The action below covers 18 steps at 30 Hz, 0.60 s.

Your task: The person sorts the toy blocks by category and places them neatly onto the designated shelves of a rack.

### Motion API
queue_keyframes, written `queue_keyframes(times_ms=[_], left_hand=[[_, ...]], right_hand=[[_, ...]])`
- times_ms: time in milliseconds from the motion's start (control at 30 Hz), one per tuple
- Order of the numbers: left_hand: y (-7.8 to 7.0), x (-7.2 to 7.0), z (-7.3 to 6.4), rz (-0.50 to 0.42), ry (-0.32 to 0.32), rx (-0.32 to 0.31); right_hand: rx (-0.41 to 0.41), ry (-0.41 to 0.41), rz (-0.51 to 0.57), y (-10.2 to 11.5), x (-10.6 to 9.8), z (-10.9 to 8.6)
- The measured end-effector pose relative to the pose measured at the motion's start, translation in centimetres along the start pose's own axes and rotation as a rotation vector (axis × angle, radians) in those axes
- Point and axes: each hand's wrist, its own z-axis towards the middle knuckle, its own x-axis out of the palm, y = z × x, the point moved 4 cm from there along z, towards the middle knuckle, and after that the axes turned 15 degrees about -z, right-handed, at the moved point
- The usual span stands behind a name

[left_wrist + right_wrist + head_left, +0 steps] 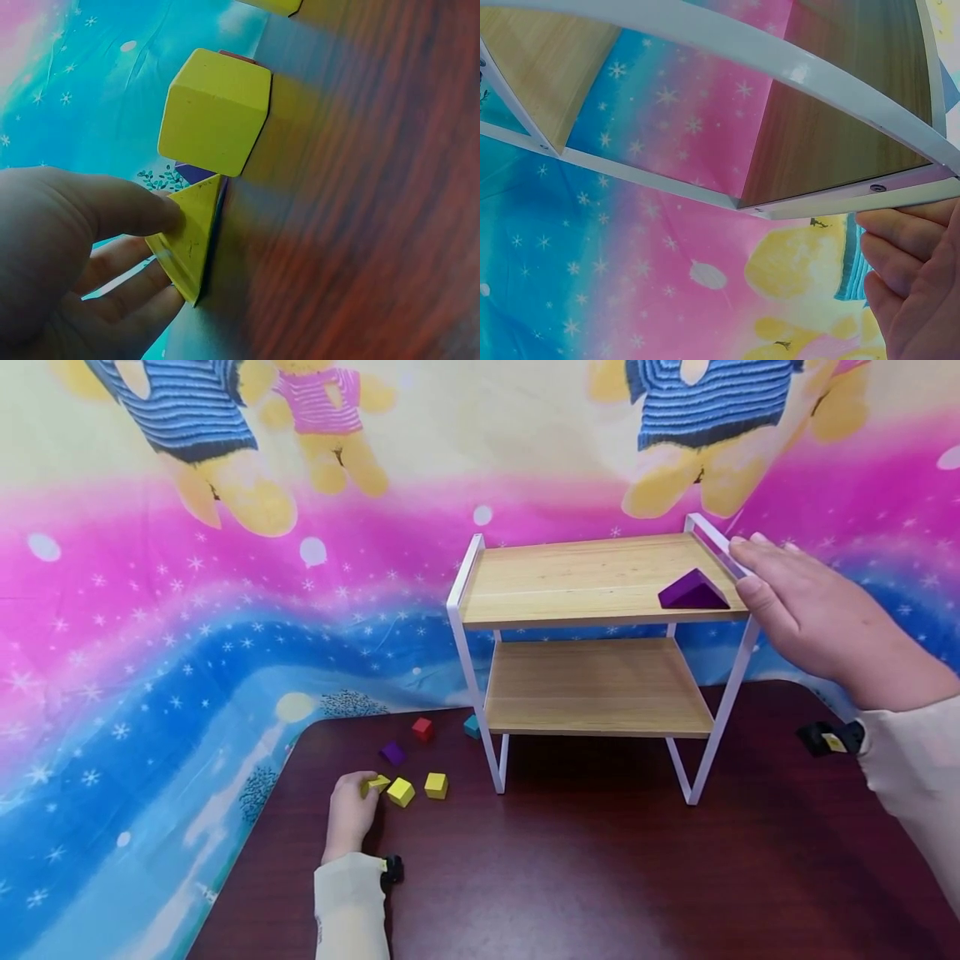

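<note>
My left hand (351,810) pinches a yellow triangular block (193,232) between thumb and fingers, low over the dark table. Right beside that block stands a yellow cube (401,792), large in the left wrist view, with a second yellow cube (436,786) to its right. My right hand (817,602) has its fingers extended at the white side rail of a two-tier shelf (585,581). On the top board, near that rail, lies a purple triangular block (693,591). In the right wrist view the fingertips (881,225) are right at the frame's edge.
Behind the yellow blocks lie a small purple block (392,752), a red cube (423,729) and a teal block (472,727) close to the shelf's left leg. A patterned cloth (225,710) hangs along the table's back and left edges. The lower board (596,685) sits under the top one.
</note>
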Motion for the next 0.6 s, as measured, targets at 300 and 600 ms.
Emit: queue_keyframes(times_ms=[300,600], left_hand=[[-0.51,-0.12,-0.06,0.012,-0.01,0.019],[-0.67,-0.35,-0.17,0.036,0.006,0.002]], right_hand=[[-0.001,-0.002,-0.007,-0.13,-0.06,-0.09],[-0.005,0.005,-0.014,-0.02,-0.02,0.12]])
